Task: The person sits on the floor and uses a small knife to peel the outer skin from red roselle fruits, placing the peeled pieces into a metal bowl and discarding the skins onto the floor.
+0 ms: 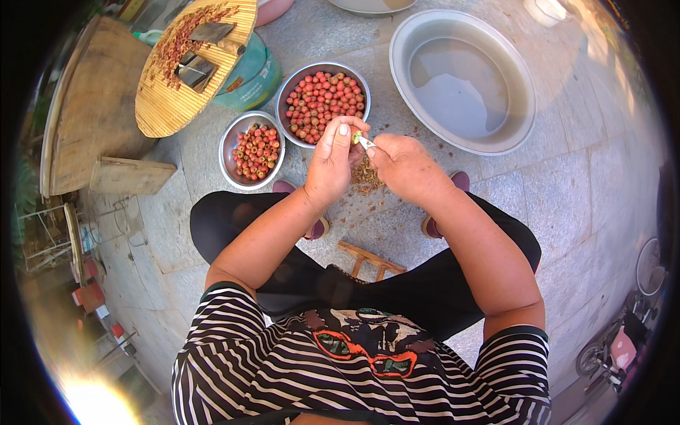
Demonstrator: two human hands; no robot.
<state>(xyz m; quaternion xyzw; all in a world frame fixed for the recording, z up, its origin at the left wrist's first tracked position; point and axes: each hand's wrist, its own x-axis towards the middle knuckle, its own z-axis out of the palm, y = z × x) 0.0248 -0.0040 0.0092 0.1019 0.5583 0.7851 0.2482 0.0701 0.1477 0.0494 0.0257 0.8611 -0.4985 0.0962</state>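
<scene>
My left hand grips a small round red fruit that looks like a hawthorn, with a yellow-green patch facing right. In my right hand is a small metal tool, perhaps a knife, its pale tip against that patch; its grip is hidden in my fingers. Just beyond my left hand stands a metal bowl full of red fruits. A smaller metal bowl to its left holds fruits, several with dark hollow openings. Brown scraps lie on the paving beneath my hands.
A wide metal basin of water stands at far right. At upper left, a woven tray bearing reddish pieces and a cleaver rests over a green bucket. Wooden boards stand left; a wooden frame lies between my legs.
</scene>
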